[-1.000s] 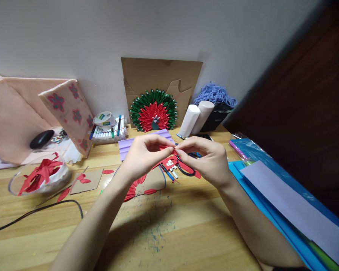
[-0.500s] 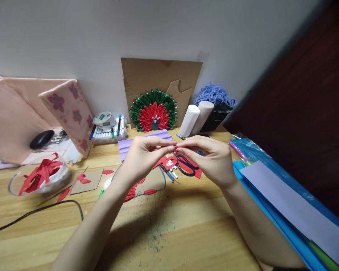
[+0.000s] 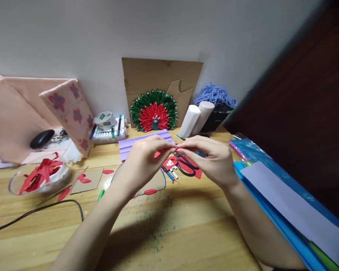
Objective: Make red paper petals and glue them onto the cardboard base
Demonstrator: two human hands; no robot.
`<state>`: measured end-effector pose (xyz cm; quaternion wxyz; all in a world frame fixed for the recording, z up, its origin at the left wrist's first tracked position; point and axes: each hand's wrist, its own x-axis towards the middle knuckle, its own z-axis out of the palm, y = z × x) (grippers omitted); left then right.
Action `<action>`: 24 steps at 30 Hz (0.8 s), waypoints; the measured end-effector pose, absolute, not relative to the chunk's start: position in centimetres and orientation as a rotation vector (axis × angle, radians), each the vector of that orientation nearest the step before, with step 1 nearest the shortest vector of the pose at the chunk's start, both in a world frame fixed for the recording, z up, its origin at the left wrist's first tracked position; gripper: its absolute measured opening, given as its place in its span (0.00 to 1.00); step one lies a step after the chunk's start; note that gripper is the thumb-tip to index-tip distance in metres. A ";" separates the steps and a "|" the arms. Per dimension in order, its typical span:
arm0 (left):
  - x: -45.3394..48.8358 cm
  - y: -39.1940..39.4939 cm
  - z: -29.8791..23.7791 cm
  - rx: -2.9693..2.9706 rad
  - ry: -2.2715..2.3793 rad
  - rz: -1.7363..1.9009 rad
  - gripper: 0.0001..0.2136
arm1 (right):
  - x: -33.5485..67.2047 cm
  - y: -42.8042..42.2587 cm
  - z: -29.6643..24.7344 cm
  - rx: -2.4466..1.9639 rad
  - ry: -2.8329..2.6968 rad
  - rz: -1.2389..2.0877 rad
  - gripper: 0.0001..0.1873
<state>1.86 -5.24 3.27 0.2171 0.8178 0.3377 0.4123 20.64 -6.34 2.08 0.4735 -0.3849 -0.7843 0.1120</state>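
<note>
My left hand and my right hand meet above the middle of the wooden desk. Both pinch a small red paper piece between thumb and fingertips. Below the hands lie black-handled scissors on red paper scraps, with pens beside them. A loose red petal rests on a cardboard sheet under my left wrist. Against the wall stands a red and green paper peacock fan on brown cardboard.
A clear bowl of red scraps sits at the left, beside a cardboard piece with red petals and a black cable. Marker box with tape, purple folded paper, two white rolls, blue yarn. Blue sheets lie at the right.
Both hands have risen slightly and shifted a little right while pinching the red piece. My left hand has turned so the red piece shows below its fingers.
</note>
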 end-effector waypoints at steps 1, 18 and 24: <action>1.9 -5.2 3.3 2.268 0.939 1.138 0.07 | 20.7 -6.4 2.1 -0.915 -1.960 0.198 0.05; 2.0 -5.3 3.5 1.719 0.900 1.001 0.08 | 20.7 -6.5 2.1 -0.793 -2.021 0.047 0.04; 2.0 -5.4 4.0 1.543 0.954 0.940 0.08 | 20.7 -6.7 2.3 -0.720 -2.075 -0.022 0.03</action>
